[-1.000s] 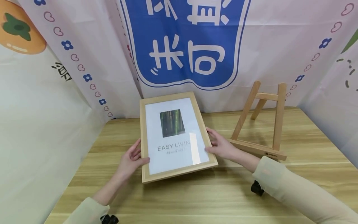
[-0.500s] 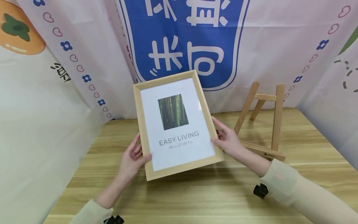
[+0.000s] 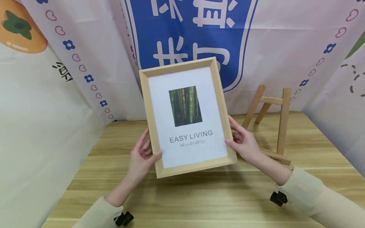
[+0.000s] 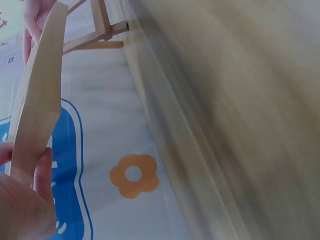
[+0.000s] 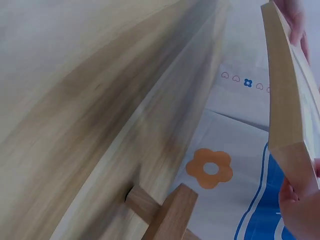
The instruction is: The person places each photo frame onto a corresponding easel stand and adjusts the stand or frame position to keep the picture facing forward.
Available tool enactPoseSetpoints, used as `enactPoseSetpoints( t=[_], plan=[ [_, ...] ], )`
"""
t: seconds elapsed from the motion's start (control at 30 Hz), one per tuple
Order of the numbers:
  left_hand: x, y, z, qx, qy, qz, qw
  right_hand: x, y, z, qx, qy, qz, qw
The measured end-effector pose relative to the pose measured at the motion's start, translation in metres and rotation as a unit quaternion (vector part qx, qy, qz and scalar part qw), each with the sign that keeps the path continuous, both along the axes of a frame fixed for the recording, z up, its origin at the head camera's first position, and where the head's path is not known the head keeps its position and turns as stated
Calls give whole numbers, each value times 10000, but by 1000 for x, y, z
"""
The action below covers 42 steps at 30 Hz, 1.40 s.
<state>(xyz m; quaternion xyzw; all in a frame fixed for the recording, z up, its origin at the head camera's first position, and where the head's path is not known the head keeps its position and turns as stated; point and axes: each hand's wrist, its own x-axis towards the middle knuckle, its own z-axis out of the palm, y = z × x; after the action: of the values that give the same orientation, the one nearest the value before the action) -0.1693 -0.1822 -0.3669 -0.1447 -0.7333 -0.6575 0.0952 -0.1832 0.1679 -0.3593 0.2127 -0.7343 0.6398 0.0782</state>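
Observation:
A light wooden picture frame (image 3: 196, 164) is held up off the table, leaning slightly left, its front towards the head camera. Behind its glass is a white sheet with a bamboo photo and the words "EASY LIVING". My left hand (image 3: 140, 160) grips the lower left side, thumb on the front and fingers behind. On the lower right side my right hand (image 3: 246, 143) grips it the same way. Both wrist views show the frame's thick edge (image 4: 42, 75) clear of the tabletop. To the right stands a small wooden easel (image 3: 281, 122), its lower left part hidden behind my right hand.
The wood-grain table (image 3: 199, 202) reaches back to a white cloth backdrop (image 3: 273, 53) with a blue printed sign (image 3: 239, 38). More printed cloth hangs at the left and right sides. Black wrist cameras (image 3: 278, 198) sit at both sleeves.
Both hands have lifted the picture frame and tipped it more upright towards the head camera. It has also shifted right, nearer the easel. The easel has stayed in place.

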Motion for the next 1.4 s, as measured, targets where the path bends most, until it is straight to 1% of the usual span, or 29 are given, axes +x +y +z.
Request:
enactPoseSetpoints(
  t=[0.2,0.33,0.47,0.53,0.63,0.73,0.9,1.0,1.07,1.23,1.3,1.4],
  plan=[
    [-10,16,2,-181,506,-90,9985,8,15,-2,16,463,-364,9983],
    [-16,28,5,-189,610,-146,9978,15,24,0,80,723,-591,9956],
    [-22,39,9,-272,652,-221,9973,21,33,5,205,850,-853,9925],
    [-25,44,11,-324,725,-307,9964,23,38,7,233,880,-996,9909],
    [-31,53,13,-315,826,-561,9945,26,44,7,186,891,-1149,9892],
    [-37,62,13,-311,937,-819,9917,27,52,5,42,931,-1250,9878],
    [-49,79,13,-335,1194,-1106,9861,31,67,5,-16,1075,-1419,9840],
    [-56,90,13,-269,1301,-1261,9831,33,76,5,148,1134,-1607,9804],
    [-55,98,20,-235,1340,-1353,9814,34,82,6,318,1132,-1759,9774],
    [-65,116,21,-234,1515,-1463,9773,36,97,6,642,1127,-2054,9700],
    [-72,122,16,-245,1550,-1493,9763,35,103,6,677,1102,-2178,9674],
    [-68,132,28,-321,1543,-1536,9755,35,110,6,768,1055,-2419,9615]
  ],
)
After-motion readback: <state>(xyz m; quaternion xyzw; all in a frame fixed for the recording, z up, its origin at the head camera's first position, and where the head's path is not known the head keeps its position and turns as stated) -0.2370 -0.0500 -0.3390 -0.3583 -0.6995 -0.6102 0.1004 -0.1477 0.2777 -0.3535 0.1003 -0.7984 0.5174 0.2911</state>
